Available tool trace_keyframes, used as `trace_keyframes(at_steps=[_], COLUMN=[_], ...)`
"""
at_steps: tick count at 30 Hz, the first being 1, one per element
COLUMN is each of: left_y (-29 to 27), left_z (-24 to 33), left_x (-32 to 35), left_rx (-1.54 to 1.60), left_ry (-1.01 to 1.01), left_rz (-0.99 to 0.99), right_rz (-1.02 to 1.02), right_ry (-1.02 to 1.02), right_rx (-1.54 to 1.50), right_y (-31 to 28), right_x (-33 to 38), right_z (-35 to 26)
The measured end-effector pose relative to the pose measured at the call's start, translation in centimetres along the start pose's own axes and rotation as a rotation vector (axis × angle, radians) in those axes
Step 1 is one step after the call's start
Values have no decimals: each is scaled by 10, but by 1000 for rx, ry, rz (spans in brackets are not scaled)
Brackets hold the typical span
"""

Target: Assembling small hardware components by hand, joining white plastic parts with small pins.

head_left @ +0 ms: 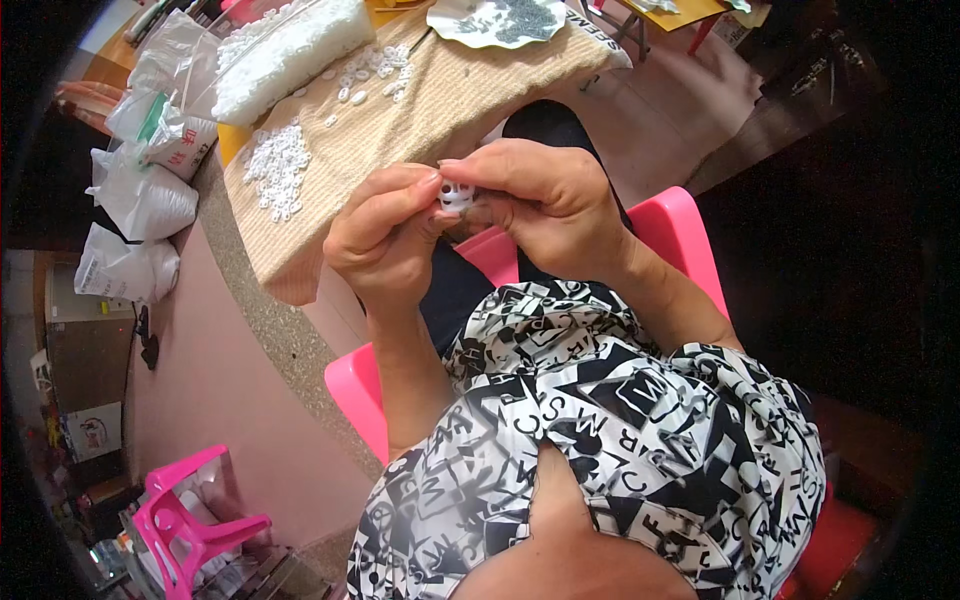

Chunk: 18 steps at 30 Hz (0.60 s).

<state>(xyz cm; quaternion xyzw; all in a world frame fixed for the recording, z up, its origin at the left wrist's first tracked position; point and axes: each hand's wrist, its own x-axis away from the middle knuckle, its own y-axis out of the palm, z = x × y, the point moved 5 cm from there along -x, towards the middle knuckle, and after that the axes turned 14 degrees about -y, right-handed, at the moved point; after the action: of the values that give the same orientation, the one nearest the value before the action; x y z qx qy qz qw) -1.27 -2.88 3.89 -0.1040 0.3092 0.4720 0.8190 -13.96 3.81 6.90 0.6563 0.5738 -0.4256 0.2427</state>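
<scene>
Between my two hands is a small white plastic piece [457, 196] with dark openings in it. My left hand [385, 225] pinches it from the left with thumb and fingers. From the right, my right hand [550, 200] grips the same piece, fingertips close to those of the left. Both hands are raised in front of the table's near edge, above my lap. On the tan ribbed cloth [350, 215] beyond them lies a pile of small white oval plastic pieces [277, 170]. More loose white pieces [375, 72] are scattered farther back.
A large heap of white pieces [290, 60] fills a container at the back left. A white scalloped plate [497, 22] holds small dark grey bits. Stuffed white bags [145, 195] stand left of the table. Pink plastic chair arms [680, 235] flank me; a pink stool [185, 520] lies lower left.
</scene>
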Motion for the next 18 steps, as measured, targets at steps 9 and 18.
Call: trace_keyframes(at_steps=[9, 18], left_y=[5, 3], left_z=[2, -3], left_x=[0, 2], left_rx=[10, 17], left_ry=[-53, -58], left_rz=[47, 87], right_rz=[0, 45], right_ry=[73, 36], right_rx=[12, 19], right_y=[3, 6], right_x=[6, 2], right_z=[2, 2])
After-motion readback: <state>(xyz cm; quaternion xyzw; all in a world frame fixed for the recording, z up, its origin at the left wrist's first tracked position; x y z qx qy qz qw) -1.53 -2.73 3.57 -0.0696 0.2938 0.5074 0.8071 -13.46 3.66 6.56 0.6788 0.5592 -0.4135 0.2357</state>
